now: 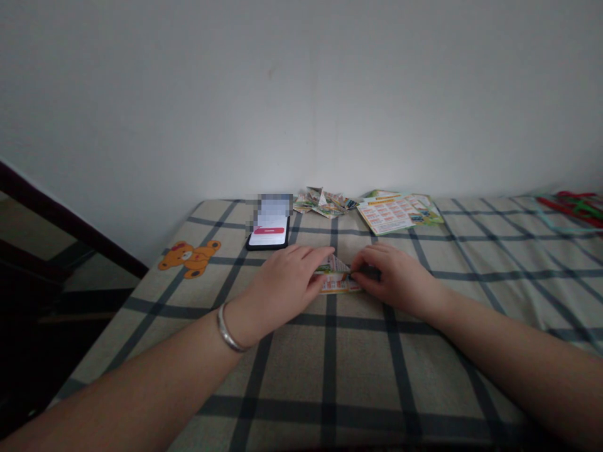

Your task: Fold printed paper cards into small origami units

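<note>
Between my hands a small printed paper [335, 282] lies on the checked cloth, its upper part folded to a peak. Calendar-like print shows on it. My left hand [291, 276], with a silver bangle [227, 328] at the wrist, is closed on the paper's left side, thumb below and fingers above. My right hand [393, 271] pinches the right side between thumb and fingers. The fingertips hide both side edges of the paper.
A phone [268, 229] with its screen lit lies behind my left hand. Beside it are folded paper pieces [323, 202] and a stack of printed cards [389, 213]. A bear picture [189, 258] is at left; red and green items [577, 207] lie far right.
</note>
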### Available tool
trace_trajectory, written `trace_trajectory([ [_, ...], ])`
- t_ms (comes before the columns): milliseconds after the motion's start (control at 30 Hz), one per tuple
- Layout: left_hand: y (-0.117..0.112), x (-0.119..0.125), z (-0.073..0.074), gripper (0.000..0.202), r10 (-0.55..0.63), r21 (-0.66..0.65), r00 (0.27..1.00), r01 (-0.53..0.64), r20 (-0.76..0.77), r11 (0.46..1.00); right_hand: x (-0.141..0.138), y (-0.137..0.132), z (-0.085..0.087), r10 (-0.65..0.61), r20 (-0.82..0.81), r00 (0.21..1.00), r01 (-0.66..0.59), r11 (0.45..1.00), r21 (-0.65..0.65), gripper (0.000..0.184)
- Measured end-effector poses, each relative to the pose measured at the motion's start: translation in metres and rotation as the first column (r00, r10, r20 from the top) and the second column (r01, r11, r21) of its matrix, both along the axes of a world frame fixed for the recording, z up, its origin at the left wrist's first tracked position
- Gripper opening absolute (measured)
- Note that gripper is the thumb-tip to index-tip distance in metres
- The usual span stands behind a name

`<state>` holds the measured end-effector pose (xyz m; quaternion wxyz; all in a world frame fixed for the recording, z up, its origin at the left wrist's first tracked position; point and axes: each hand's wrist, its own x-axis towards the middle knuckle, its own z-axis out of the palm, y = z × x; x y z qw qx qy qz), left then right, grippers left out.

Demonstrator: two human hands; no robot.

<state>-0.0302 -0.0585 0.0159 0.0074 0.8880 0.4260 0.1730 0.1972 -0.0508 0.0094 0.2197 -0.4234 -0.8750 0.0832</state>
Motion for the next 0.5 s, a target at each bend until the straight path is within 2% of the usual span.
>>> trace_trajectory([
  [300, 0.0023, 0.0013, -0.0007, 0.047, -0.042, 0.028, 0.979, 0.037, 0.200, 0.999, 0.0011, -0.0010, 0.0033, 0.017, -0.099, 0.995, -0.012, 0.999, 0.048, 0.007],
  [500, 0.0013, 0.0012, 0.0010, 0.021, -0.118, 0.095, 0.969, 0.099, 0.215, 0.990, 0.0028, -0.0006, 0.0022, 0.041, -0.139, 0.989, -0.029, 0.996, 0.087, 0.005],
])
